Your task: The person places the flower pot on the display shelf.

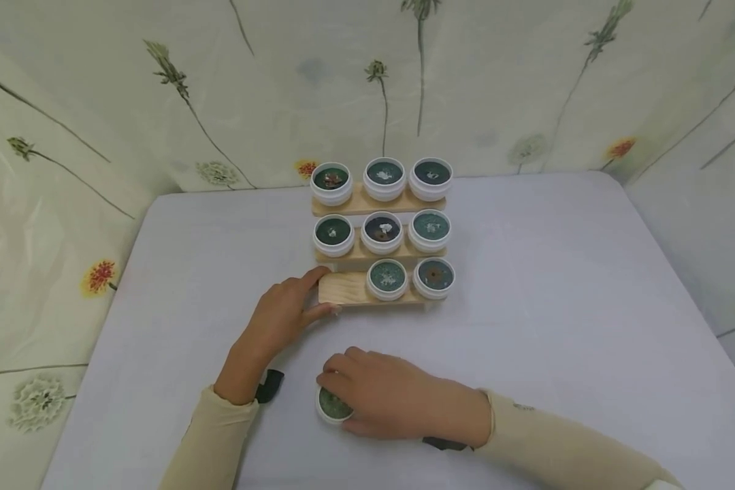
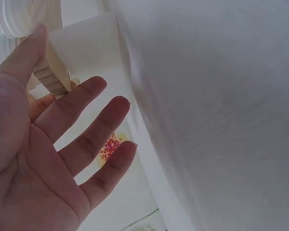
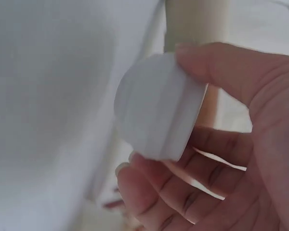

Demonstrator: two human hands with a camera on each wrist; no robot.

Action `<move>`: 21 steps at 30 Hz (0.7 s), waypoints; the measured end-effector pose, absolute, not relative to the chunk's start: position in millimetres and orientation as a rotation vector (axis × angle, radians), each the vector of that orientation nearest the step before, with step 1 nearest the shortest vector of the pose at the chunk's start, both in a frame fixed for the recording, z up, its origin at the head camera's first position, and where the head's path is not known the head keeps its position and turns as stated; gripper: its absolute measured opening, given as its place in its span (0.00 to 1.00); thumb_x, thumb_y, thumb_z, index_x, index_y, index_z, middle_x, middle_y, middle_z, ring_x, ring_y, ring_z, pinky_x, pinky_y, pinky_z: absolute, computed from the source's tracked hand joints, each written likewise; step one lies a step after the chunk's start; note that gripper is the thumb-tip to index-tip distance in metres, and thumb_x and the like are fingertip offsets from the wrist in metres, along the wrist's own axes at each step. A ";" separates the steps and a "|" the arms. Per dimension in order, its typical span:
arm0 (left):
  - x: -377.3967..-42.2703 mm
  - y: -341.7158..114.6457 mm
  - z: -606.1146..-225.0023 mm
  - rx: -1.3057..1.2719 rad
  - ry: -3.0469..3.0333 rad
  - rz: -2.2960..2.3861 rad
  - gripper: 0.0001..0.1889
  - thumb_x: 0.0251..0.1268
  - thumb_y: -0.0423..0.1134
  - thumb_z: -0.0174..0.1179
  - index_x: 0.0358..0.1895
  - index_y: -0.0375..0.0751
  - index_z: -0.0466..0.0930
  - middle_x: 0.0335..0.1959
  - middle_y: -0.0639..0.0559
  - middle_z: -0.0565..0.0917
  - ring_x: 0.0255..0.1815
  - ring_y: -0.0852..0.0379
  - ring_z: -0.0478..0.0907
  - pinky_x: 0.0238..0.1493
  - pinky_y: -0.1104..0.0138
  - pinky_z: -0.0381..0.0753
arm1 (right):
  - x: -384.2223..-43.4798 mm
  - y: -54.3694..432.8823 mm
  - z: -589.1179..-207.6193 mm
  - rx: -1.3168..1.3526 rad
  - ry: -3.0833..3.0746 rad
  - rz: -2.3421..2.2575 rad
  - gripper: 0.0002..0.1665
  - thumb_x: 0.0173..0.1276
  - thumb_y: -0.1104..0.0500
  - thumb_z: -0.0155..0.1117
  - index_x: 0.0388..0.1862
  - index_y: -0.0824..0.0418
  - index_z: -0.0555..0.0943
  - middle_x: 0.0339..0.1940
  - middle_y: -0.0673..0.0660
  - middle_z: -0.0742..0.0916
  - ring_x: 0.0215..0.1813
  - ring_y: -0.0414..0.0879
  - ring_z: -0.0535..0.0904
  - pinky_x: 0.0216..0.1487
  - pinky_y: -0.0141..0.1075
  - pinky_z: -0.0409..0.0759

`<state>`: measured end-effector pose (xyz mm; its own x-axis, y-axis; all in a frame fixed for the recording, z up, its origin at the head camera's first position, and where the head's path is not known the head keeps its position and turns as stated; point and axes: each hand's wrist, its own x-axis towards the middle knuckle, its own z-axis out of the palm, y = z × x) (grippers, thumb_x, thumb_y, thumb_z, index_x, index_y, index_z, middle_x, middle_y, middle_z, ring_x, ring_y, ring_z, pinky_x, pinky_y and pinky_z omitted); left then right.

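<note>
My right hand (image 1: 386, 395) grips a small white round pot (image 1: 333, 406) with a mottled green top, near the table's front. In the right wrist view, thumb and fingers hold that white pot (image 3: 156, 108) by its rim and side, its ridged wall showing. At the left end of a tiered wooden stand (image 1: 343, 289), my left hand (image 1: 282, 309) pinches the lowest step between thumb and index finger. The left wrist view has the other fingers spread beside the wood (image 2: 53, 77). That lowest step bears a light green pot (image 1: 388, 279) and a blue-brown one (image 1: 434, 277), with bare wood at left.
Several similar pots stand on the upper two steps, among them a dark green pot (image 1: 333, 235) and a reddish-flecked one (image 1: 331, 183). A white cloth covers the table (image 1: 557, 286). Flower-printed sheeting (image 1: 343, 82) hangs behind it and at both sides.
</note>
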<state>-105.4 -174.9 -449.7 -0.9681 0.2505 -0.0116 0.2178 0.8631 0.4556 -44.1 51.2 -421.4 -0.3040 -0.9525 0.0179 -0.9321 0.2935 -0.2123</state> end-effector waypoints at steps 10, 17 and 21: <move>-106.1 -179.0 -452.4 0.438 2.986 0.750 0.32 0.67 0.49 0.73 0.72 0.49 0.74 0.49 0.44 0.88 0.47 0.43 0.85 0.48 0.46 0.82 | -89.2 45.2 -395.3 -1.759 2.831 -0.434 0.37 0.64 0.55 0.77 0.68 0.69 0.76 0.62 0.61 0.80 0.61 0.56 0.77 0.61 0.45 0.78; -107.2 -181.1 -455.0 0.494 2.998 0.770 0.33 0.66 0.42 0.75 0.72 0.48 0.74 0.48 0.44 0.89 0.47 0.44 0.86 0.48 0.48 0.82 | -104.7 34.9 -399.8 -1.679 3.006 -0.428 0.33 0.67 0.56 0.73 0.67 0.70 0.76 0.58 0.62 0.79 0.55 0.57 0.79 0.50 0.47 0.81; -106.6 -181.5 -455.4 0.501 3.017 0.753 0.34 0.63 0.36 0.76 0.72 0.45 0.73 0.46 0.42 0.89 0.46 0.42 0.86 0.47 0.47 0.82 | -107.1 30.5 -403.6 -1.672 3.066 -0.398 0.32 0.70 0.54 0.72 0.67 0.68 0.77 0.57 0.61 0.80 0.55 0.57 0.79 0.50 0.47 0.78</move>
<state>-106.6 -181.5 -455.4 -0.9494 0.3026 0.0841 0.3066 0.8350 0.4569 -107.1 30.5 -403.6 -0.4941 -0.7601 0.4221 -0.8426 0.5382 -0.0171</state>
